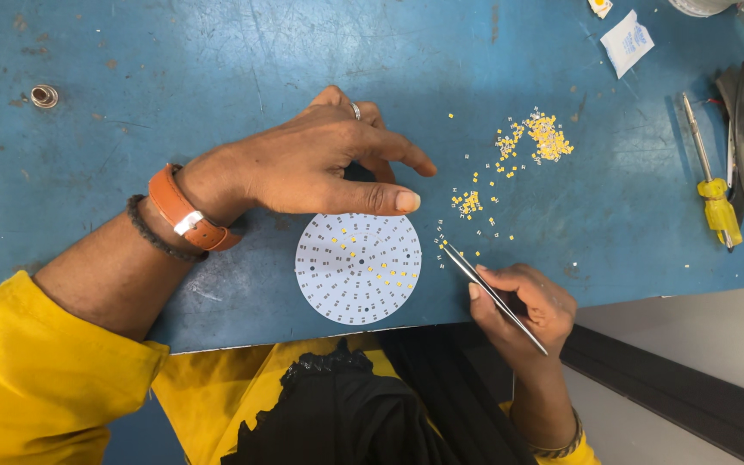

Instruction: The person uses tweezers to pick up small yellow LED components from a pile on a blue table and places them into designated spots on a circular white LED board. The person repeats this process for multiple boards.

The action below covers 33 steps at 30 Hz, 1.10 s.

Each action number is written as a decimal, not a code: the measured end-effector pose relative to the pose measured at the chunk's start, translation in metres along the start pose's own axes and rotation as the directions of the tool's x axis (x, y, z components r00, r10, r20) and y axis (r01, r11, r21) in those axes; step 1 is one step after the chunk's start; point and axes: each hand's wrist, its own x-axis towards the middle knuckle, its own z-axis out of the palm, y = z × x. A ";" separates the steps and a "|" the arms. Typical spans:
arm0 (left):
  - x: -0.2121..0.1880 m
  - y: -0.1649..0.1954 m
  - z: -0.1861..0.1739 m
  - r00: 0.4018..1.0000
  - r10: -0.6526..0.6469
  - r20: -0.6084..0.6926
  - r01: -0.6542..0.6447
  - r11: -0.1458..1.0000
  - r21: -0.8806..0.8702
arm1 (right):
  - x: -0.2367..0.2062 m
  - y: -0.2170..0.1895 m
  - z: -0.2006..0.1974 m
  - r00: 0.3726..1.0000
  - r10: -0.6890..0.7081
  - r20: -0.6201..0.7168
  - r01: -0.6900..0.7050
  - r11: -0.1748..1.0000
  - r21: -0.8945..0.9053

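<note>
Your left hand (320, 164) rests flat, fingers loose and empty, at the top edge of the round white board (357, 268), pinning it to the blue table (174, 69). Your right hand (523, 301) pinches slim tweezers (492, 297), tips just right of the board beside the scattered yellow chips (544, 138).

Head camera, looking straight down, close.
It faces the blue bench (131, 52) from above the person's chest; the view's far edge lies just beyond the fingers, possibly tilted slightly, with no second view.
</note>
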 end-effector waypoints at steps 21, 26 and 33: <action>-0.006 0.003 -0.002 0.998 -0.042 0.038 0.043 0.999 -0.012 | -0.019 -0.014 0.013 0.958 -0.264 0.109 0.249 0.959 0.138; -0.006 0.001 -0.001 1.000 -0.018 0.017 0.018 1.000 -0.010 | -0.018 -0.015 0.013 0.958 -0.263 0.115 0.249 0.961 0.122; -0.002 0.004 -0.004 1.000 -0.009 0.024 0.009 1.000 -0.010 | -0.014 -0.011 -0.002 1.000 0.022 0.004 -0.022 0.998 0.065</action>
